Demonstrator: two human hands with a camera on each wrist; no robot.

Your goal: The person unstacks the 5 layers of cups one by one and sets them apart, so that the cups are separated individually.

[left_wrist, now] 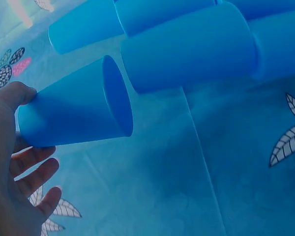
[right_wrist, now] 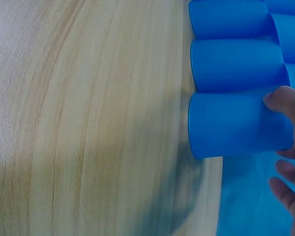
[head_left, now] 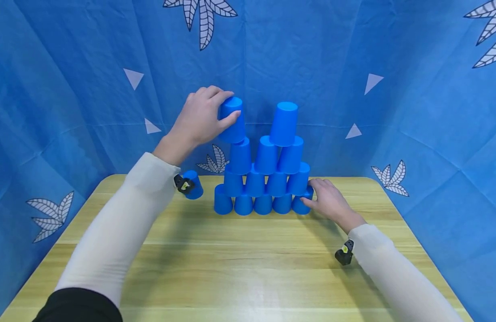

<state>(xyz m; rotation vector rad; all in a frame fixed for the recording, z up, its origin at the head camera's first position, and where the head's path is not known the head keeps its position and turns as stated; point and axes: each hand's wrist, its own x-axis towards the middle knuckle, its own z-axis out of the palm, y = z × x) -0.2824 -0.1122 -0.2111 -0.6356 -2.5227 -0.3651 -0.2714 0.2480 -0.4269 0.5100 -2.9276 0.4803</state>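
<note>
Backdrop: a blue cloth (head_left: 70, 89) with white leaves and triangles hung behind and beside everything.
Worktop: a light wooden worktop (head_left: 240, 268) carried the cups.
Cup pyramid: blue plastic cups stood upside down in a pyramid (head_left: 264, 179) near the back of the worktop, five cups in the bottom row, four above, three above that, and one cup (head_left: 284, 123) on the right of the next row.
Left hand: the left hand (head_left: 199, 118) was up high at the left of the pyramid, with its fingers and thumb curled round a held cup (head_left: 232, 120).
Held cup: it was upside down and a bit tilted, right over the left cup of the three-cup row; I could not tell if it touched.
Right hand: the right hand (head_left: 328, 201) lay low on the worktop, its thumb and fingers round the end cup (head_left: 303, 202) at the right of the bottom row.
Lone cup: one more blue cup (head_left: 194, 183) sat on the worktop left of the pyramid, partly behind the left sleeve.
</note>
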